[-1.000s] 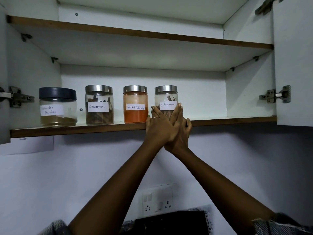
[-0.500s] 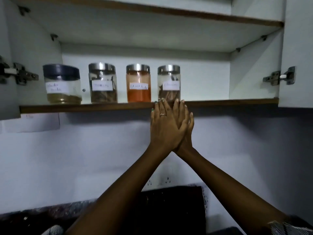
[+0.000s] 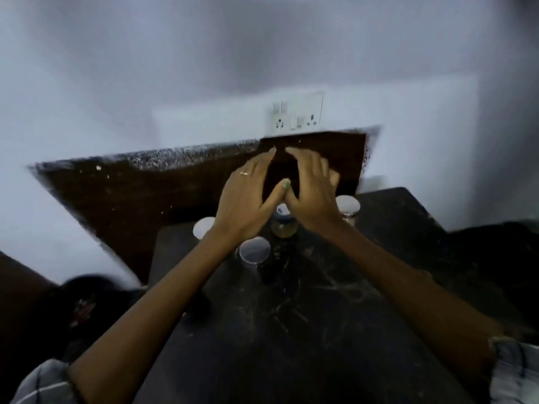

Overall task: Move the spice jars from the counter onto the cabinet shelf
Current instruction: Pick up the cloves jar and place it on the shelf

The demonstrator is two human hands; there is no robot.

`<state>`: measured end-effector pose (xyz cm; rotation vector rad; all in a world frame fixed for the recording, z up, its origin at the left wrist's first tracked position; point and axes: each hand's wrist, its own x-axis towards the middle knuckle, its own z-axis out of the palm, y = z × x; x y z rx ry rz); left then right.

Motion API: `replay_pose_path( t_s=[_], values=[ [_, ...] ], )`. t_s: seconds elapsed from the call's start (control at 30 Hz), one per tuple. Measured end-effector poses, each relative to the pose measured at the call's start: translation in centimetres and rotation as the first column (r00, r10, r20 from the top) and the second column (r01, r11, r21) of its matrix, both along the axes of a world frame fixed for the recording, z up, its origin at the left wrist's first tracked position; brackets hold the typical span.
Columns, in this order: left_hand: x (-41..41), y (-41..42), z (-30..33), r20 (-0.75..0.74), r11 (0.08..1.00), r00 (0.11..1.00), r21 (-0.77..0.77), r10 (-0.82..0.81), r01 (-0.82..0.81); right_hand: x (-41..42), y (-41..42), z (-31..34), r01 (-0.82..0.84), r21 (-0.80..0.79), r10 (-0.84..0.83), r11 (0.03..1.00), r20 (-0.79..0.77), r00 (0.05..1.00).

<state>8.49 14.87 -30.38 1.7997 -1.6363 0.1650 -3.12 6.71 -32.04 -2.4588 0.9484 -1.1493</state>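
Both hands have come down from the shelf edge, where they were pressed together half a second ago under the fourth jar, and the view has dropped with them: the cabinet is out of frame and I now look at the counter (image 3: pixel 335 316). Judgement: four jars are shelved and I am reaching for the next. Left to right. Leftmost jar (image 3: pixel 204 226): only a pale round lid shows beside my left wrist. My left hand (image 3: pixel 248 199), ring on one finger, hangs above the jars with fingers loosely extended, gripping nothing. Below it, the front jar (image 3: pixel 254 252) has a pale flat disc lid and a clear wall that is hard to read in the motion blur. Between my hands, the middle jar (image 3: pixel 283 221) shows a dark lid band and a yellowish-brown fill through glass. My right hand (image 3: pixel 313 193) is relaxed too, fingers spread, empty; the two thumbs touch or nearly touch. Rightmost jar (image 3: pixel 348 209): pale lid, clear glass body, just beside my right hand. The counter is dark, scuffed stone with pale scratches; a speckled dark backsplash (image 3: pixel 145 182) and a white socket plate (image 3: pixel 297 115) sit behind.
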Motion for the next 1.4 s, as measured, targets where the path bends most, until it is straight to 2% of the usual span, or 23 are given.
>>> replay_pose_path(
  t_s=[0.1, 0.23, 0.33, 0.4, 0.43, 0.5, 0.67, 0.9, 1.03, 1.17, 1.4],
  values=[
    [2.0, 2.4, -5.3, -0.107, 0.984, 0.993, 0.174, 0.054, -0.035, 0.0, 1.7, -4.8, 0.044, 0.117, -0.032, 0.992, -0.107, 0.994],
    [4.6, 3.6, -11.1, -0.242, 0.921, 0.963, 0.390, 0.120, -0.017, 0.6, 2.6, -10.2, 0.103, 0.433, 0.019, 0.895, -0.267, 0.963],
    [6.0, 3.5, -14.7, -0.359, 0.865, 0.920, 0.499, 0.158, 0.046, 1.2, 3.5, -13.3, 0.156, 0.684, 0.068, 0.712, -0.289, 0.955],
    [6.5, 3.2, -16.9, -0.433, 0.827, 0.881, 0.555, 0.192, 0.093, 1.7, 4.1, -15.0, 0.173, 0.830, 0.105, 0.529, -0.267, 0.958],
    [6.7, 2.9, -17.8, -0.461, 0.812, 0.864, 0.572, 0.201, 0.117, 1.9, 4.3, -15.6, 0.178, 0.871, 0.120, 0.458, -0.259, 0.958],
    [6.8, 2.4, -19.4, -0.505, 0.793, 0.839, 0.588, 0.203, 0.161, 2.5, 4.7, -16.5, 0.177, 0.909, 0.146, 0.378, -0.247, 0.958],
    [6.5, 1.3, -21.2, -0.554, 0.832, 0.814, 0.525, 0.173, 0.180, 3.8, 5.2, -17.5, 0.118, 0.945, 0.163, 0.306, -0.174, 0.971],
    [6.7, 1.4, -20.9, -0.484, 0.901, 0.865, 0.423, 0.136, 0.095, 3.7, 5.6, -18.2, 0.107, 0.934, 0.052, 0.339, -0.133, 0.990],
    [6.1, -0.5, -16.9, -0.478, 0.953, 0.875, 0.291, 0.070, 0.083, 3.8, 4.1, -15.8, 0.093, 0.873, -0.096, 0.478, -0.054, 0.994],
    [4.9, -3.2, -10.9, -0.509, 0.989, 0.860, 0.139, 0.029, 0.049, 3.5, 1.5, -10.9, 0.061, 0.764, -0.246, 0.643, 0.130, 0.961],
    [1.7, -6.2, -0.3, -0.596, 0.990, 0.791, -0.107, -0.140, 0.094, 0.7, -1.3, -0.2, -0.151, 0.612, -0.220, 0.776, 0.486, 0.846]
  ],
)
